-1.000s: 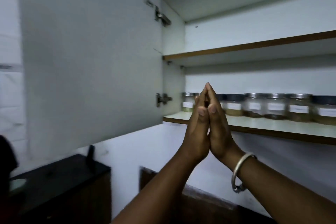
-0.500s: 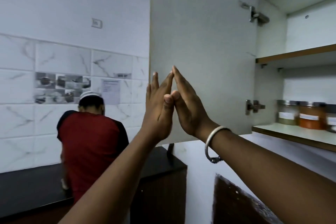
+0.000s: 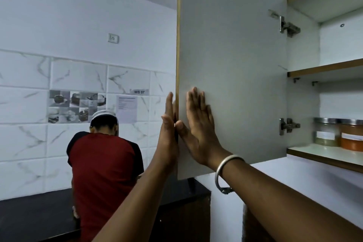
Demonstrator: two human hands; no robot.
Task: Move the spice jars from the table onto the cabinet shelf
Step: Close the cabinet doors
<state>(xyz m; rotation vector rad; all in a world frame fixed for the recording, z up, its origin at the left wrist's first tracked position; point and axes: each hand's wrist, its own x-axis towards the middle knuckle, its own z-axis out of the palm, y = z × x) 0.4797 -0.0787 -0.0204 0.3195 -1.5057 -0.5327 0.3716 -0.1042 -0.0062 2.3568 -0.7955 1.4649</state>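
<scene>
The cabinet door stands open, edge-on to me. My left hand lies flat against its outer side by the front edge. My right hand, with a metal bangle on the wrist, presses flat on the inner face, fingers spread. Neither hand holds a jar. Two spice jars with metal lids stand on the lower shelf at the far right: a pale one and an orange one, cut off by the frame edge.
A person in a red shirt bends over a dark counter to the left, back turned. A tiled wall is behind. The upper shelf holds nothing visible. Door hinges jut out near the jars.
My view has swung left, away from the shelf. My palms, pressed together before, have parted and now sit on either side of the door's front edge.
</scene>
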